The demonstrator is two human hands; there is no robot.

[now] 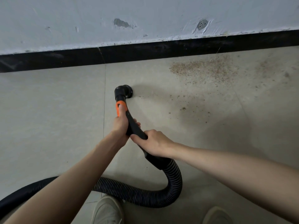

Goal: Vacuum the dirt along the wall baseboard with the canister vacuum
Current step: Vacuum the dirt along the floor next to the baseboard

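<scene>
Wall [145, 16]: scuffed pale paint, gouges, running across the top of view and tilted up to the right, with a black baseboard [161, 49] along its foot. Tiled floor [48, 110] fills the rest. Dirt patch [203, 68]: tan grit, densest just below the baseboard at right, thinning to scattered specks down towards centre. Ribbed black hose [145, 198] loops from lower left, past the shoes [108, 210], up to the rigid black wand [134, 126]. Wand's long axis runs from the hands up and slightly left towards the wall, ending in the round black nozzle [125, 91], which sits on or just above the floor (contact not resolvable). Left hand [120, 123] is wrapped around the wand just behind the orange collar [121, 107], thumb lying up along it. Right hand [153, 141] is curled around the wand further back, near the hose cuff. Key relation: the dense dirt lies to the right of the nozzle and nearer the wall, so well apart from the nozzle mouth; only stray specks are just beside it. Right hand is on the dirt side. My read: next move is a sweep right and forward, swinging the wand axis toward the baseboard; the left hand steers, the right feeds hose. Most of the patch looks uncollected.
</scene>
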